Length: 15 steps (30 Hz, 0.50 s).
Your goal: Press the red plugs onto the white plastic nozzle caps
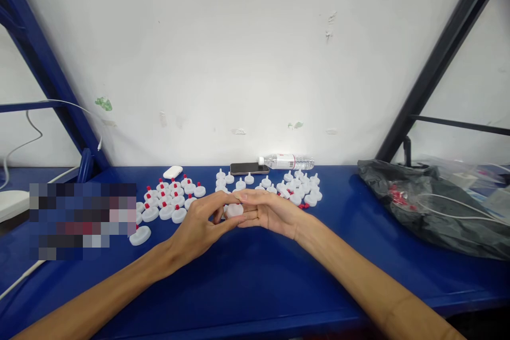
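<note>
My left hand (203,223) and my right hand (271,211) meet over the middle of the blue table (255,276). Together their fingers pinch one white round cap (234,210), held just above the table. Behind and to the left lie several white caps with red tips (169,202). Behind and to the right lie several plain white caps (295,187), with a few loose red tips (303,205) among them.
A dark phone (249,168) and a plastic water bottle (287,161) lie at the back by the wall. A black plastic bag (434,207) with red pieces and a white cable sits at the right. A small white box (172,172) lies back left.
</note>
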### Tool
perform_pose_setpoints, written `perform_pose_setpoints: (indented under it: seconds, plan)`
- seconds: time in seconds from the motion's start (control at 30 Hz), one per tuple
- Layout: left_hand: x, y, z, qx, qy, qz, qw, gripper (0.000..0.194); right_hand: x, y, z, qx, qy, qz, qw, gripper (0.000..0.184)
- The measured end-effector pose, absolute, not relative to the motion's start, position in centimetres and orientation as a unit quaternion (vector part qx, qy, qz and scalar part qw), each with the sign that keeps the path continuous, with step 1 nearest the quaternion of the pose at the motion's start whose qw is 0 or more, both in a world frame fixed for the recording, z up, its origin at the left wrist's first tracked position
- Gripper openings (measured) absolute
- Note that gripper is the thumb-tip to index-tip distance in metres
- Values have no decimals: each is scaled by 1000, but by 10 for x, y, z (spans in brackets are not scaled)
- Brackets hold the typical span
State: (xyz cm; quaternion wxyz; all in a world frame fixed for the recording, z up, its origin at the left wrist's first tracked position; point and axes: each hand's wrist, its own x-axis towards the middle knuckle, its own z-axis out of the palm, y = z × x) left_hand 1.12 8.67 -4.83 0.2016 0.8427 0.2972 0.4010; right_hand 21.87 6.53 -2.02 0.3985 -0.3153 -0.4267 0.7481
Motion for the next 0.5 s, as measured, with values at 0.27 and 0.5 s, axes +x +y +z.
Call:
perform_pose_setpoints:
  seconds: [0.27, 0.5]
  plan:
    - [12, 86, -42, 850, 327, 372, 179, 35, 215, 66, -25, -315, -438, 732, 416, 34]
    - [15, 84, -44, 878, 357, 282, 150, 49, 226, 70, -17, -569, -650, 365, 348, 48]
